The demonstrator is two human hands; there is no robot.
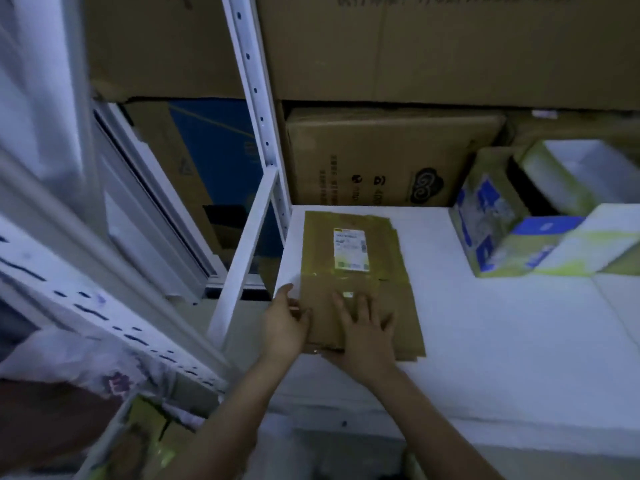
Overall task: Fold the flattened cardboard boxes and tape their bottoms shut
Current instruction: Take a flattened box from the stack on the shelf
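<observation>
A flattened brown cardboard box (349,258) with a white shipping label (350,249) lies on the white table (502,334), close to its left edge. My left hand (284,325) holds the box's near left edge, thumb on top and fingers at the side. My right hand (363,330) lies flat on the near part of the box with fingers spread and straight. No tape roll shows in the view.
Printed white, blue and green cartons (540,216) stand at the table's right rear. Large brown boxes (388,157) are stacked behind, against a white metal shelf post (256,98). A white slotted rack (114,327) and a bag of items sit at the left.
</observation>
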